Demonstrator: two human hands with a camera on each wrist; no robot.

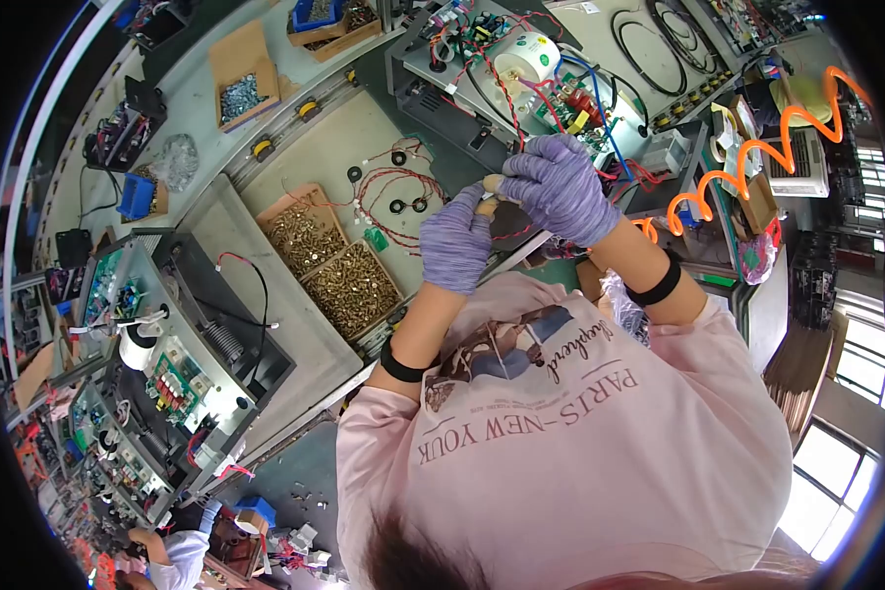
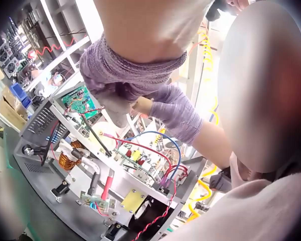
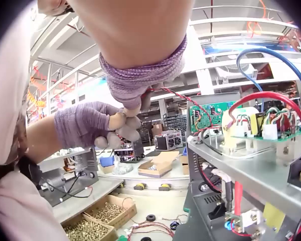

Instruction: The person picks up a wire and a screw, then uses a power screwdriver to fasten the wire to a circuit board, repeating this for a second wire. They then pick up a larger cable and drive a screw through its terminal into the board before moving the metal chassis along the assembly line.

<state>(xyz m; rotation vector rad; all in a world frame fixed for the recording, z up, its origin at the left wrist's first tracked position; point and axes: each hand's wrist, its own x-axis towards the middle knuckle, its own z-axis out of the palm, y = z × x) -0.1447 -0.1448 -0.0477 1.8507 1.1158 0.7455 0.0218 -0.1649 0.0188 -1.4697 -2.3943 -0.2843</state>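
Both hands wear purple-grey knitted gloves with bare thumb tips. They meet in front of the chest, beside an opened grey device [image 1: 472,128]. The right hand [image 1: 565,192] [image 3: 140,85] pinches a twisted red wire [image 3: 178,94], which runs across to the device. Just against it, the left hand [image 1: 457,241] [image 3: 88,123] has thumb and fingers curled round a part of red wire near the right thumb. A small piece between the fingertips is too small to identify. In the left wrist view the left hand [image 2: 115,80] covers most of the grip.
Two cardboard trays of brass-coloured fasteners [image 1: 305,236] [image 1: 352,290] stand left of the hands. Red wires with black rings [image 1: 398,192] lie beyond them. A box of screws [image 1: 241,96] is on the far bench. An orange coiled hose [image 1: 757,147] hangs at the right.
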